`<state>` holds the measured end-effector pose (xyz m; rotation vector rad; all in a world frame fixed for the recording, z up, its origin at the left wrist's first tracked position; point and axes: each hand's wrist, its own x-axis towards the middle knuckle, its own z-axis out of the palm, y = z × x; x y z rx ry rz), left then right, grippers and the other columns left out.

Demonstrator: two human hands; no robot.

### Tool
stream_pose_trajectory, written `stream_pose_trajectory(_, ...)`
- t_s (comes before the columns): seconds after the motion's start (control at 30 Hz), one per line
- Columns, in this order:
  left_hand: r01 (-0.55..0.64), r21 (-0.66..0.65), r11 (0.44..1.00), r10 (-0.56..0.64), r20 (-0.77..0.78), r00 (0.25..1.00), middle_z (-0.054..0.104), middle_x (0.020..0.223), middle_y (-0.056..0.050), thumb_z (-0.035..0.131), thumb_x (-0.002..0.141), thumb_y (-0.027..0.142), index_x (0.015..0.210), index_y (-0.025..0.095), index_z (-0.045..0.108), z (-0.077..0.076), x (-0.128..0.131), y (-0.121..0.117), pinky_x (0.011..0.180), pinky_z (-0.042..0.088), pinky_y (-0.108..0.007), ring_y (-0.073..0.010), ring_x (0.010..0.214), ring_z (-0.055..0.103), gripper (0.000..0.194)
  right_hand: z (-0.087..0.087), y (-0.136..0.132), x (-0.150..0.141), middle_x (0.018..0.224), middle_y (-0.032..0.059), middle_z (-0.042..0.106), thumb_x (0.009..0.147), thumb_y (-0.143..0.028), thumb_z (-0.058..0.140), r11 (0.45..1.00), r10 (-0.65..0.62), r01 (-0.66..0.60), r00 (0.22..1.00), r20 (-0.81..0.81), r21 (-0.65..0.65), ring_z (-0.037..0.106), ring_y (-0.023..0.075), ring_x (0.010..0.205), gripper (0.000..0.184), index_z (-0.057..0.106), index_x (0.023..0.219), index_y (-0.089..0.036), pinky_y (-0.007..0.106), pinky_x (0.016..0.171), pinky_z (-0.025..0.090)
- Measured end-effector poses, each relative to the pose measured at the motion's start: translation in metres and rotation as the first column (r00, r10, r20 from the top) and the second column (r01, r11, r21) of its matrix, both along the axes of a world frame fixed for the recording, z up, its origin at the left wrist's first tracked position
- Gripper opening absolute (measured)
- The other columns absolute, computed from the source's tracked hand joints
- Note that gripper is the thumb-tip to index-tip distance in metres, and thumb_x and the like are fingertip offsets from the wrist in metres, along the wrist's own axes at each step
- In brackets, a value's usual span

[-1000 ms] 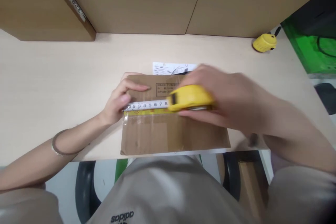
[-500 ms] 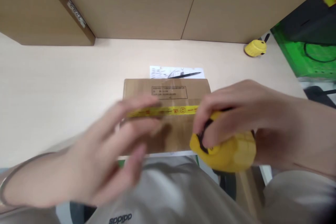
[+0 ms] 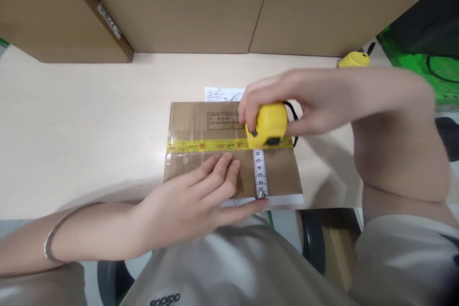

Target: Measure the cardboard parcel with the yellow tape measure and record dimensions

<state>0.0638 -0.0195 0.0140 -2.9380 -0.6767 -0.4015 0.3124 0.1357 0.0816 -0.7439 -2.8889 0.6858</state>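
Note:
My right hand (image 3: 279, 98) is closed around a yellow tape measure (image 3: 271, 122) above a small cardboard box (image 3: 190, 117). From the tape measure's mouth a white blade (image 3: 259, 169) runs over the box top to its near edge, where the metal hook sits. My left hand (image 3: 201, 196) lies with its fingers on the box, and its thumb reaches the hook. Nothing is gripped in the left hand. Yellow printed packing tape (image 3: 193, 146) crosses the box. Under the box, white paper (image 3: 218, 94) sticks out at the far side and along the near edge.
Large cardboard boxes (image 3: 193, 9) line the back of the table (image 3: 89, 129), with another box (image 3: 43, 19) at the far left. A second yellow tape measure (image 3: 355, 59) stands at the back right. Beyond the right edge lies a green surface (image 3: 412, 67).
My right hand moved up and left over the box with the tape measure, and the blade now shows pulled out. My left hand has come down onto the box's near edge.

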Motion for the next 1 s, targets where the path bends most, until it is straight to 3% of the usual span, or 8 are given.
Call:
stream_pose_trajectory(0.1, -0.009, 0.083, 0.997, 0.014, -0.06, 0.998, 0.073, 0.132, -0.011, 0.06, 0.095, 0.03, 0.159, 0.03, 0.047, -0.001, 0.003, 0.0, 0.113, 0.052, -0.045, -0.0316, 0.125, 0.067, 0.065, 0.007, 0.04, -0.005, 0.097, -0.0115, 0.076, 0.077, 0.002, 0.071, 0.991, 0.008, 0.003, 0.997, 0.081, -0.135, 0.067, 0.0019, 0.082, 0.036, 0.076, 0.109, -0.013, 0.008, 0.063, 0.042)
stream_pose_trajectory(0.2, 0.011, 0.129, 0.992, 0.0, -0.086, 0.996, 0.072, 0.133, -0.013, 0.06, 0.093, 0.036, 0.16, 0.026, 0.046, -0.001, 0.003, 0.001, 0.111, 0.052, -0.046, -0.0348, 0.125, 0.065, 0.069, 0.01, 0.066, -0.007, 0.095, -0.013, 0.075, 0.078, -0.007, 0.067, 0.976, -0.112, 0.125, 0.99, 0.082, -0.179, 0.067, 0.003, 0.089, 0.036, 0.073, 0.113, -0.007, 0.009, 0.066, 0.038)
stream_pose_trajectory(0.37, 0.022, 0.162, 0.986, -0.007, -0.097, 0.995, 0.071, 0.133, -0.016, 0.061, 0.093, 0.04, 0.161, 0.023, 0.045, 0.0, 0.002, 0.003, 0.109, 0.051, -0.047, -0.0375, 0.124, 0.065, 0.072, 0.009, 0.074, -0.01, 0.095, -0.013, 0.076, 0.081, -0.013, 0.063, 0.941, -0.173, 0.205, 0.975, 0.138, -0.269, 0.07, 0.0086, 0.102, 0.036, 0.071, 0.115, -0.005, 0.012, 0.07, 0.04)
stream_pose_trajectory(0.63, 0.031, 0.147, 0.989, -0.016, -0.1, 0.995, 0.069, 0.135, -0.017, 0.062, 0.092, 0.054, 0.162, 0.023, 0.042, -0.003, -0.003, 0.003, 0.114, 0.048, -0.047, -0.0375, 0.128, 0.063, 0.079, 0.0, 0.079, -0.023, 0.098, -0.0106, 0.077, 0.085, -0.014, 0.062, 0.962, -0.108, 0.132, 0.988, 0.111, -0.239, 0.072, 0.0088, 0.099, 0.037, 0.068, 0.118, 0.0, 0.014, 0.073, 0.046)
stream_pose_trajectory(0.73, 0.019, 0.123, 0.992, -0.006, -0.102, 0.995, 0.067, 0.138, -0.016, 0.063, 0.092, 0.055, 0.165, 0.024, 0.037, -0.004, -0.004, 0.003, 0.116, 0.048, -0.046, -0.0358, 0.133, 0.061, 0.083, 0.007, 0.076, -0.017, 0.097, -0.0139, 0.075, 0.086, -0.009, 0.062, 0.971, -0.143, 0.167, 0.979, 0.148, -0.168, 0.068, 0.0024, 0.091, 0.036, 0.068, 0.121, -0.003, 0.012, 0.069, 0.041)
stream_pose_trajectory(0.83, 0.004, 0.1, 0.995, 0.006, -0.1, 0.995, 0.066, 0.14, -0.016, 0.065, 0.093, 0.054, 0.166, 0.028, 0.034, -0.004, -0.005, 0.004, 0.115, 0.051, -0.046, -0.0344, 0.133, 0.062, 0.083, 0.015, 0.059, -0.001, 0.104, -0.0122, 0.076, 0.082, -0.001, 0.07, 0.99, -0.131, 0.133, 0.99, 0.058, -0.049, 0.065, 0.0001, 0.088, 0.042, 0.073, 0.122, -0.015, 0.01, 0.068, 0.042)
stream_pose_trajectory(0.93, 0.032, 0.069, 0.997, -0.035, 0.034, 0.999, 0.068, 0.135, -0.018, 0.049, 0.1, 0.067, 0.162, 0.028, 0.036, -0.004, -0.007, 0.007, 0.105, 0.059, -0.048, -0.0359, 0.133, 0.064, 0.074, 0.012, 0.021, 0.013, 0.123, -0.0071, 0.074, 0.085, -0.013, 0.073, 0.999, 0.03, -0.032, 0.998, -0.057, -0.029, 0.069, 0.007, 0.103, 0.051, 0.072, 0.135, -0.026, 0.015, 0.08, 0.052)
stream_pose_trajectory(1.0, 0.06, 0.024, 0.998, -0.063, 0.172, 0.983, 0.068, 0.135, -0.022, 0.037, 0.101, 0.076, 0.155, 0.021, 0.043, -0.006, -0.009, 0.009, 0.1, 0.063, -0.048, -0.0375, 0.136, 0.063, 0.077, 0.001, -0.015, 0.018, 0.121, -0.0028, 0.075, 0.085, -0.022, 0.075, 0.982, 0.135, -0.153, 0.979, -0.15, -0.114, 0.072, 0.0109, 0.101, 0.045, 0.074, 0.13, -0.026, 0.019, 0.081, 0.057)
